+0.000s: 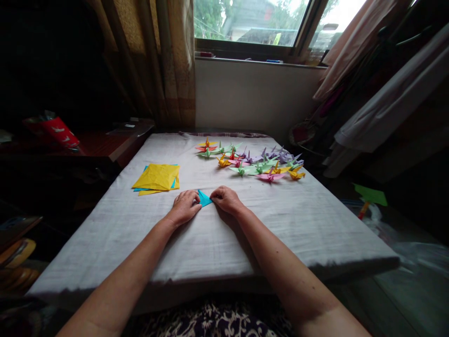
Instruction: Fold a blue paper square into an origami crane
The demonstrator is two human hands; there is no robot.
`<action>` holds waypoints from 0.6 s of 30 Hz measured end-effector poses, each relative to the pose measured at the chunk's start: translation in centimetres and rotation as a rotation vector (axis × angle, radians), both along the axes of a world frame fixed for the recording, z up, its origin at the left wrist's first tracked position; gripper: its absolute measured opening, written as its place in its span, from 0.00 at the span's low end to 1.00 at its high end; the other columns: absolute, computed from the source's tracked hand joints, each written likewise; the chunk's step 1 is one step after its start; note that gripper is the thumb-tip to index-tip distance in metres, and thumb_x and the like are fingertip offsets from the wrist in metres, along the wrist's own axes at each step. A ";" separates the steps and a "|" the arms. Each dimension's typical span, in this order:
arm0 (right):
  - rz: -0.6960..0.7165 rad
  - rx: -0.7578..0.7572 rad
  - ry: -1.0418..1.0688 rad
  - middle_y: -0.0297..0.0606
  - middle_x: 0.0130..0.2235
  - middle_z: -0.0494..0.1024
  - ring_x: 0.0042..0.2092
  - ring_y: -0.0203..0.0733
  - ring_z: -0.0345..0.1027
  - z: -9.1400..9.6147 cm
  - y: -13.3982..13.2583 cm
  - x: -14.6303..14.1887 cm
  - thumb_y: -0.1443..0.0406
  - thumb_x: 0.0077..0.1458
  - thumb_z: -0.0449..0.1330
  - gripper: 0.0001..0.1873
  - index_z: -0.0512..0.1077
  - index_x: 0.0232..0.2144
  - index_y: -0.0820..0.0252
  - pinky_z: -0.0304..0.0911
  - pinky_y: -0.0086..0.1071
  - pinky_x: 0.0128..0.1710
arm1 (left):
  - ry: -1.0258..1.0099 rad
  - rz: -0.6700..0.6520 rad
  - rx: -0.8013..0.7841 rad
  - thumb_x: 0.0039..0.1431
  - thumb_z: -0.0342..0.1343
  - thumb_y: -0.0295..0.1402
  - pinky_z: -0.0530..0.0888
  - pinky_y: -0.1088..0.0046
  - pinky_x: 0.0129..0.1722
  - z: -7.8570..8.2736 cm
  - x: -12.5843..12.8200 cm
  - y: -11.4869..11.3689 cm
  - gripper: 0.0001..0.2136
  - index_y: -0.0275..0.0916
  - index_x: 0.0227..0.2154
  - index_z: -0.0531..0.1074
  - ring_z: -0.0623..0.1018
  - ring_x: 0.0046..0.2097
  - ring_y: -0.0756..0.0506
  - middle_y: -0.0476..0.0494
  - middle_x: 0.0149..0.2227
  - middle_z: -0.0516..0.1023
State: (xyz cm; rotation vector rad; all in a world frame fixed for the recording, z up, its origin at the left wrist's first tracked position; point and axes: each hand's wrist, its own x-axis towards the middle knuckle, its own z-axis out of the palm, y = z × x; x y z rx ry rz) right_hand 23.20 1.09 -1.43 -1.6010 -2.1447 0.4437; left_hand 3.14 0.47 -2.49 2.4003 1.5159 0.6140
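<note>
A small folded piece of blue paper (pixel 204 198) lies on the white cloth-covered table (pixel 245 234). My left hand (pixel 184 206) presses on its left side with curled fingers. My right hand (pixel 226 198) pinches its right corner, fingers closed. Part of the paper is hidden under both hands. A stack of yellow and blue paper sheets (pixel 156 179) lies to the left of my left hand.
Several finished paper cranes (pixel 254 161) in many colours sit at the far right of the table. A window and curtains stand behind. Dark furniture with a red packet (pixel 56 130) is on the left. Hanging fabric and a green paper (pixel 370 194) are on the right.
</note>
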 end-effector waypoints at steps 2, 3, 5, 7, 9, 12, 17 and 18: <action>0.003 0.009 0.000 0.34 0.37 0.79 0.40 0.37 0.71 0.0 -0.1 0.1 0.67 0.56 0.62 0.08 0.80 0.35 0.53 0.62 0.28 0.40 | -0.005 -0.001 -0.010 0.53 0.57 0.31 0.68 0.60 0.54 0.1 0.0 0.0 0.04 0.43 0.32 0.70 0.72 0.54 0.40 0.45 0.50 0.76; 0.003 0.016 0.000 0.34 0.38 0.79 0.40 0.38 0.71 0.0 -0.1 0.1 0.67 0.56 0.62 0.07 0.80 0.36 0.53 0.62 0.28 0.41 | -0.007 0.001 -0.015 0.53 0.57 0.31 0.68 0.60 0.54 0.2 0.0 0.0 0.04 0.43 0.32 0.70 0.72 0.54 0.40 0.45 0.49 0.76; -0.003 0.032 -0.002 0.35 0.39 0.79 0.42 0.38 0.71 0.0 -0.4 0.0 0.67 0.56 0.61 0.07 0.80 0.36 0.54 0.61 0.29 0.42 | -0.011 0.008 -0.022 0.53 0.57 0.31 0.68 0.59 0.54 0.3 0.0 0.0 0.04 0.44 0.33 0.70 0.73 0.54 0.40 0.45 0.48 0.77; -0.013 0.049 -0.003 0.37 0.39 0.79 0.42 0.39 0.71 0.1 -0.7 -0.2 0.66 0.58 0.60 0.07 0.80 0.36 0.55 0.60 0.30 0.43 | -0.016 0.017 -0.030 0.53 0.57 0.31 0.68 0.60 0.54 0.4 0.1 -0.1 0.05 0.44 0.33 0.70 0.73 0.54 0.40 0.46 0.48 0.77; -0.026 0.063 -0.005 0.38 0.39 0.78 0.43 0.41 0.70 0.1 -1.0 -0.5 0.62 0.58 0.61 0.08 0.79 0.35 0.56 0.60 0.32 0.44 | -0.021 0.025 -0.040 0.53 0.57 0.31 0.68 0.60 0.54 0.5 0.1 -0.2 0.05 0.44 0.34 0.70 0.73 0.54 0.40 0.46 0.48 0.77; -0.065 0.076 0.000 0.39 0.39 0.78 0.43 0.44 0.70 0.0 -1.2 -0.9 0.57 0.54 0.64 0.10 0.79 0.34 0.57 0.59 0.34 0.44 | -0.030 0.033 -0.056 0.53 0.57 0.32 0.67 0.60 0.55 0.5 0.2 -0.2 0.04 0.43 0.33 0.71 0.72 0.54 0.40 0.45 0.48 0.77; -0.076 0.086 0.040 0.37 0.38 0.78 0.43 0.42 0.70 -0.6 -1.0 -0.9 0.63 0.53 0.65 0.04 0.79 0.33 0.55 0.58 0.33 0.43 | -0.052 0.037 -0.079 0.52 0.57 0.32 0.66 0.60 0.56 0.5 0.1 -0.1 0.05 0.44 0.33 0.72 0.72 0.54 0.40 0.45 0.49 0.77; -0.070 0.089 0.044 0.36 0.38 0.78 0.42 0.41 0.70 -0.7 -0.9 -0.8 0.64 0.54 0.64 0.03 0.79 0.33 0.54 0.58 0.32 0.43 | -0.058 0.037 -0.080 0.51 0.57 0.31 0.66 0.59 0.56 0.5 0.1 -0.1 0.05 0.44 0.33 0.72 0.72 0.54 0.40 0.46 0.49 0.77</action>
